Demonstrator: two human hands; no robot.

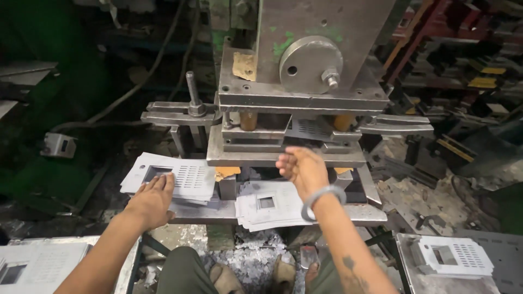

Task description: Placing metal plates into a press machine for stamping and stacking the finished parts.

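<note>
Press loading appears to be the step in hand. The left hand (152,198) lies flat, fingers spread and clamped on nothing, on the top sheet of a stack of punched plates (171,177) with slotted vents and a square window, resting on the press bed at the left. The right hand (305,170), wearing a metal bangle (322,200), hovers open and empty just in front of the die (289,144), above a second stack of plates (267,209) on the front ledge. A perforated plate (310,129) sits in the die gap beneath the ram (310,60).

Judged from this, the next move calls for keeping fingers clear of the die gap and seating any sheet square against its stops.

Surroundings: the press bed is worn steel. Metal scrap chips (250,261) litter the floor between the person's feet. Further vented plates (455,255) lie on a tray at lower right, others at lower left. Cables and dark racks of tooling fill the dim background.
</note>
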